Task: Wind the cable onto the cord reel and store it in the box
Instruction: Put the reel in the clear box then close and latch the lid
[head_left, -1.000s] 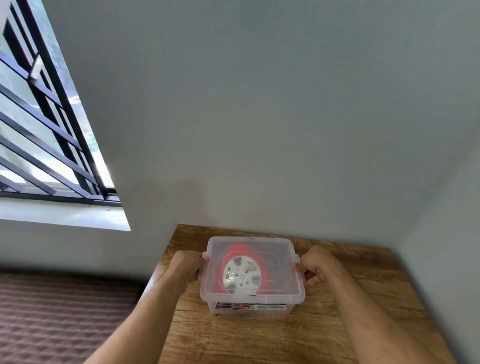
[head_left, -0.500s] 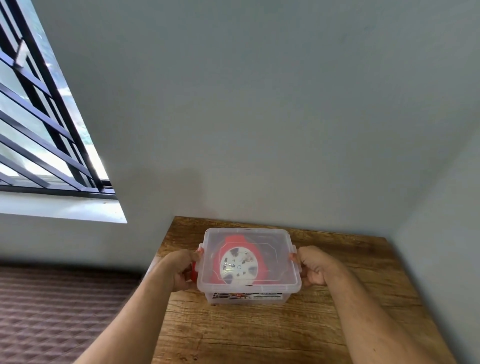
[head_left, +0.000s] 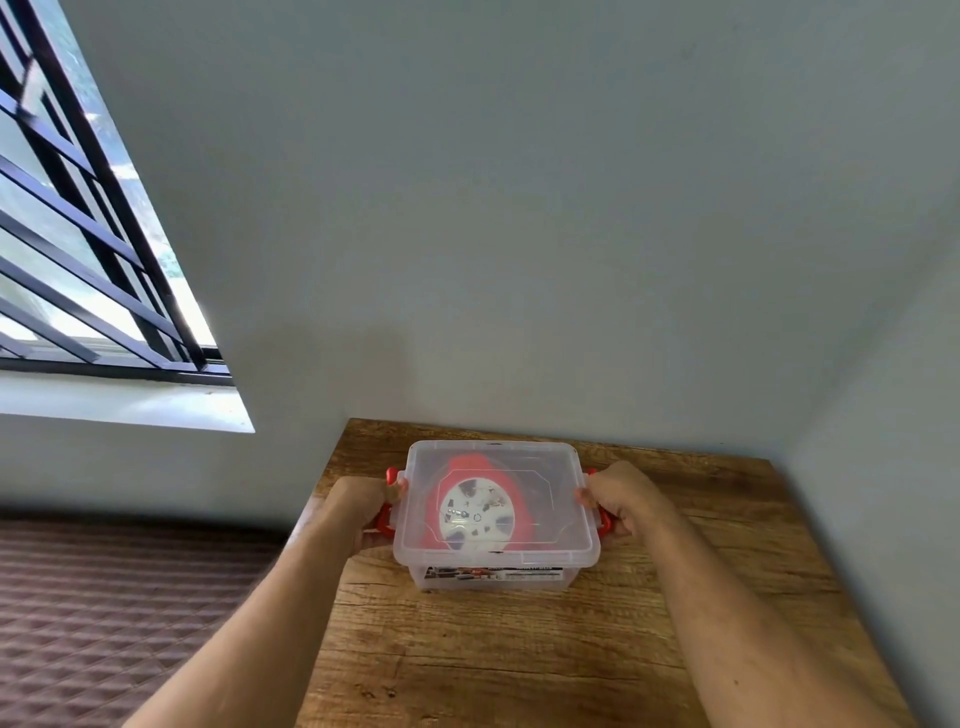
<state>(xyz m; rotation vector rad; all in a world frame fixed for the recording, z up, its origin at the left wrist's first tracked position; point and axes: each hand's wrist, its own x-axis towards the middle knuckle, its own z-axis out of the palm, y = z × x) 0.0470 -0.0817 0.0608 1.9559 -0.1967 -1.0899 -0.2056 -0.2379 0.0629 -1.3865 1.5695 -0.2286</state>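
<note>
A clear plastic box (head_left: 550, 574) stands on the wooden table (head_left: 519, 660) with its transparent lid (head_left: 550, 467) on top. Through the lid I see the red cord reel (head_left: 480, 512) with its white hub lying flat inside. My left hand (head_left: 358, 512) grips the red latch (head_left: 385, 519) on the box's left side. My right hand (head_left: 621, 496) holds the red latch (head_left: 602, 522) on the right side. Both latches stand out from the box sides. The cable itself is hidden inside the reel.
The table sits in a corner, with a grey wall (head_left: 519, 234) behind and another wall (head_left: 893, 493) to the right. A barred window (head_left: 78, 234) is at the upper left. A brown quilted surface (head_left: 104, 613) lies left of the table.
Both hands have shifted from pressing the lid's edges to gripping the red side latches, which now show beside the box. The view has tilted slightly.
</note>
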